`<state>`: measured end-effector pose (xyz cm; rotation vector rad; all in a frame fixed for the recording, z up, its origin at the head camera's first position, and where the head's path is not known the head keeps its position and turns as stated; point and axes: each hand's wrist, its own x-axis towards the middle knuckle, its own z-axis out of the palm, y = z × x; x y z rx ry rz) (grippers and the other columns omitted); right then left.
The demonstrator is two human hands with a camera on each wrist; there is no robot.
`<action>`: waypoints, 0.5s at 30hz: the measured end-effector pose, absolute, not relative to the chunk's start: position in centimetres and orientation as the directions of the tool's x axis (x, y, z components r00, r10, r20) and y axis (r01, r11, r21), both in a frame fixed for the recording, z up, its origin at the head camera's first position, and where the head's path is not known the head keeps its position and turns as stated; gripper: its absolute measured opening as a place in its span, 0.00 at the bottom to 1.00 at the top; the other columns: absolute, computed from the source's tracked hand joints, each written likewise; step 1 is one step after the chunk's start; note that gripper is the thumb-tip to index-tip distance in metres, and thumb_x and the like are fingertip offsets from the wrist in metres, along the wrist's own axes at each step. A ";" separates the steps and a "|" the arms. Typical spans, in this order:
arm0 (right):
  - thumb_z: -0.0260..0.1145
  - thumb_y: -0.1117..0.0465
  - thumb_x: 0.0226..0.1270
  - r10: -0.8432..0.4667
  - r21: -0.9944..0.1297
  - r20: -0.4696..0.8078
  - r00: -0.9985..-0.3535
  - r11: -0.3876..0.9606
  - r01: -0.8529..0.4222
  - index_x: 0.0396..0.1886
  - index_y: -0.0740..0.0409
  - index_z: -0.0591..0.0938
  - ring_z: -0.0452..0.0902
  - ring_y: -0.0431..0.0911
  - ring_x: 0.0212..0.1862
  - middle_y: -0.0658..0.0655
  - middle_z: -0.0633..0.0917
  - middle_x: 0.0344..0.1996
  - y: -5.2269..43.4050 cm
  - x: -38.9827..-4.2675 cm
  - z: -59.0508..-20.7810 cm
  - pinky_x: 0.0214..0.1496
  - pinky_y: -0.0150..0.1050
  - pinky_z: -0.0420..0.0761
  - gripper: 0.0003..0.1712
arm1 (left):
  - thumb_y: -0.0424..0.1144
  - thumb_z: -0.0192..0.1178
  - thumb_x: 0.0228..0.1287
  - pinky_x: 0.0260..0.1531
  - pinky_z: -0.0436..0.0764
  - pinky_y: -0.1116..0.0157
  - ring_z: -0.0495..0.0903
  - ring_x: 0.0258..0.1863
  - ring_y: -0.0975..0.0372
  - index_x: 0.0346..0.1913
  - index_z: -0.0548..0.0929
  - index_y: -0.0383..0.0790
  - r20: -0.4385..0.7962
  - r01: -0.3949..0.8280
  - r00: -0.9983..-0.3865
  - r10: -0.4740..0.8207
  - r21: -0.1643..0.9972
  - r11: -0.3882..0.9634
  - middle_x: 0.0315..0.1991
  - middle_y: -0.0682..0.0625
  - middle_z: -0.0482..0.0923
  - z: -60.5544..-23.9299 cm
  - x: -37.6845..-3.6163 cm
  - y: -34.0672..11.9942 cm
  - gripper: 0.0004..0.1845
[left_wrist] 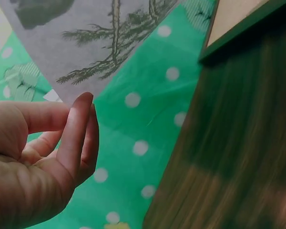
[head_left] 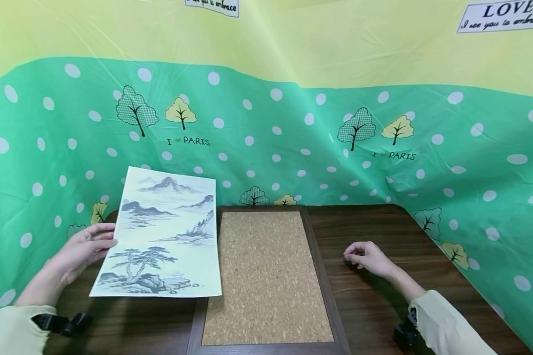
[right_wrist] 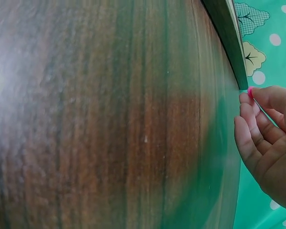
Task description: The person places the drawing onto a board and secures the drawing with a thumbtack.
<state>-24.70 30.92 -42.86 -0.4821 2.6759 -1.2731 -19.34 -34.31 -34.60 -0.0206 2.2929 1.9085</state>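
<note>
Left hand (head_left: 83, 249): bare, its fingers (left_wrist: 77, 133) drawn together in a pinch at the tips, with the left forearm (head_left: 42, 285) sloping down and outward behind the fingers into a pale left sleeve (head_left: 13, 333). Right hand (head_left: 369, 257): bare, well apart from the left fingers, two fingertips meeting in a pinch, the remaining fingers bent just beside them. Right forearm (head_left: 407, 284): angled back and outward behind the right fingers, ending in a matching pale right sleeve (head_left: 450, 323).
</note>
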 end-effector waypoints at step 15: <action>0.60 0.66 0.62 -0.341 -0.762 0.021 -0.940 0.604 -0.236 0.34 0.70 0.79 0.76 0.47 0.26 0.62 0.81 0.29 30.8 -24.7 -42.7 0.27 0.38 0.79 0.08 | 0.25 0.54 0.59 0.33 0.78 0.71 0.78 0.31 0.68 0.53 0.65 0.34 -0.141 -0.139 -0.987 0.081 0.990 0.024 0.33 0.58 0.76 -37.2 -20.9 -25.1 0.18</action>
